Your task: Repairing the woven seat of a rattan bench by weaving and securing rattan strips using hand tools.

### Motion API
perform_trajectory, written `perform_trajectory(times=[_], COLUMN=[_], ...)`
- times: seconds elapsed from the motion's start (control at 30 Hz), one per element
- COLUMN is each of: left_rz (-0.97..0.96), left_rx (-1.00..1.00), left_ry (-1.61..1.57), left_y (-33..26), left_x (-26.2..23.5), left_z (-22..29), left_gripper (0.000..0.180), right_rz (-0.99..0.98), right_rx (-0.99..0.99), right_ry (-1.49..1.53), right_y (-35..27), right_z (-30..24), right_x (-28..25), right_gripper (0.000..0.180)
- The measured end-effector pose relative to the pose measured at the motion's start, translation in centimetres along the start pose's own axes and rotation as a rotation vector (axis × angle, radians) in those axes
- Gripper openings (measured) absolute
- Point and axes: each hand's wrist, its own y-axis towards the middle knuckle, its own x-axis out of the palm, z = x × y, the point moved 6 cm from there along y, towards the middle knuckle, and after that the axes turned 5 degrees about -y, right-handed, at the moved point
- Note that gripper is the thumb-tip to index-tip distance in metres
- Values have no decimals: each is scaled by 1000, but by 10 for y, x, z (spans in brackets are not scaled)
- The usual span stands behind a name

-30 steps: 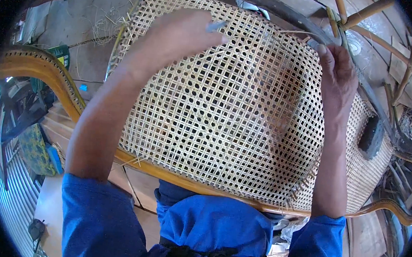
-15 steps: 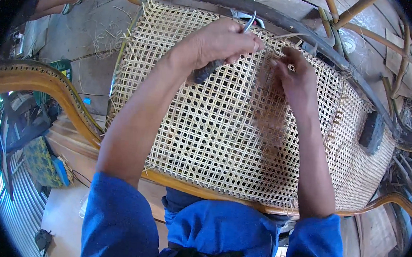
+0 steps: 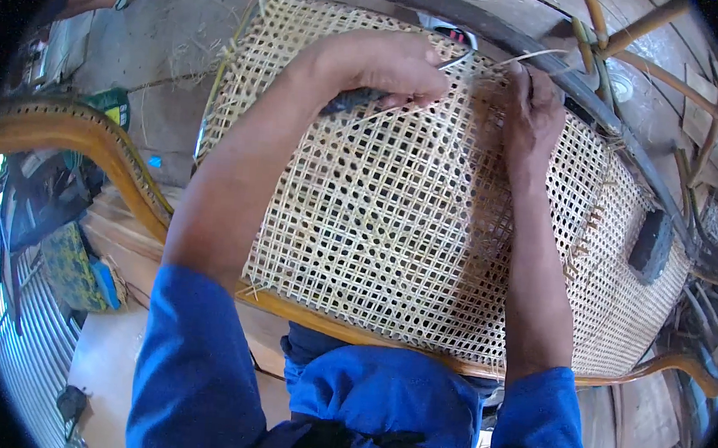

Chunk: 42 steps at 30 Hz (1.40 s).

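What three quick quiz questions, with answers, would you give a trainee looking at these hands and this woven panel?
1. Which hand holds the dark-handled tool with a curved metal tip?
2. True or false: the dark rectangular block lies on the right-hand part of the pale woven cane panel.
3. Fill in the colour: the person's fabric sleeves are ____.

Key:
1. The left hand.
2. True.
3. Blue.

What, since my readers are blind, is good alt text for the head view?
A person's left hand holds a dark-handled metal tool over a woven cane panel; their right hand is near its far edge by a loose strand. A dark block lies at right.
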Motion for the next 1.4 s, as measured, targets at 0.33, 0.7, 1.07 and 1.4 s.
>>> perform_trajectory(times=[0.33, 0.7, 1.07, 1.4], left_rz=[-24, -42, -64, -49], left_rx=[46, 57, 50, 55], left_ry=[-83, -98, -170, -119], left_y=[-4, -5, -3, -8], left_x=[1, 3, 3, 2], left_z=[-8, -10, -13, -14], left_gripper=[25, 25, 25, 26], right_rz=[-242, -448, -294, -57], right_rx=[-73, -82, 65, -161], right_ry=[620, 224, 236, 185], right_y=[-9, 2, 10, 6], right_z=[26, -8, -9, 0], right_x=[14, 12, 12, 10], right_gripper=[22, 35, 18, 15])
